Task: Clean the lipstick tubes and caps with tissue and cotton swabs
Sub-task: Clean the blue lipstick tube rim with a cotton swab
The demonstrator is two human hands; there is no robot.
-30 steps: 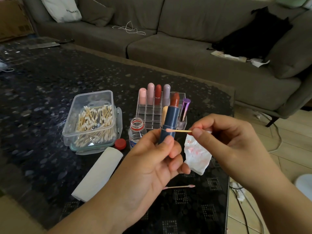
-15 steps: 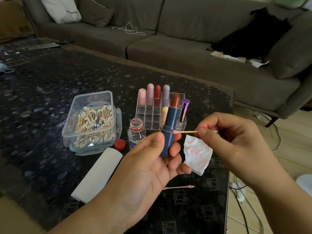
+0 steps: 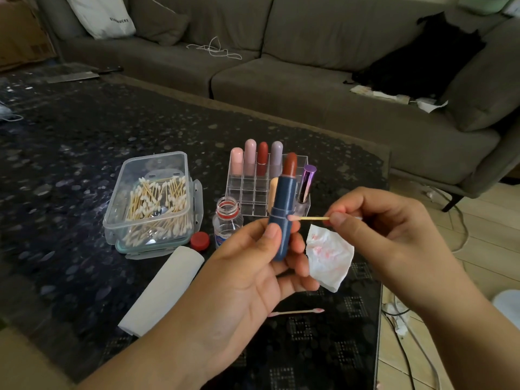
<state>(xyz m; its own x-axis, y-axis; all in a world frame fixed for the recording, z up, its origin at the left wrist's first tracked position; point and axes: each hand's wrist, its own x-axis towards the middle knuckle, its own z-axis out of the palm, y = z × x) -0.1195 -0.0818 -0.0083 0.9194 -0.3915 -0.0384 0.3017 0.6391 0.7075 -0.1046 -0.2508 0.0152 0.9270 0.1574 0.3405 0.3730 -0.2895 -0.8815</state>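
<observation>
While the left hand (image 3: pixel 253 266) is gripping an upright blue lipstick tube (image 3: pixel 282 218), thumb and fingers curled round its lower half and the brown-red bullet showing on top, the right hand (image 3: pixel 388 235) is pinching a cotton swab (image 3: pixel 312 218) between thumb and forefinger, pink tip touching the tube's seam.

Head view, listed from the hands outward:
- Stained tissue (image 3: pixel 329 258): hanging between the two hands; which one is holding it cannot be told.
- Used swab (image 3: pixel 298 312): lying below the left fingers.
- Clear organiser (image 3: pixel 253 190) with capped lipsticks, behind the tube.
- Open small bottle (image 3: pixel 227 220) and red cap (image 3: pixel 200 240), left of the thumb.
- Swab box (image 3: pixel 153 201) and folded tissue (image 3: pixel 163 288), farther left.
- Dark glossy table (image 3: pixel 70 153) is carrying everything; grey sofa (image 3: pixel 281 80) is standing beyond it.
</observation>
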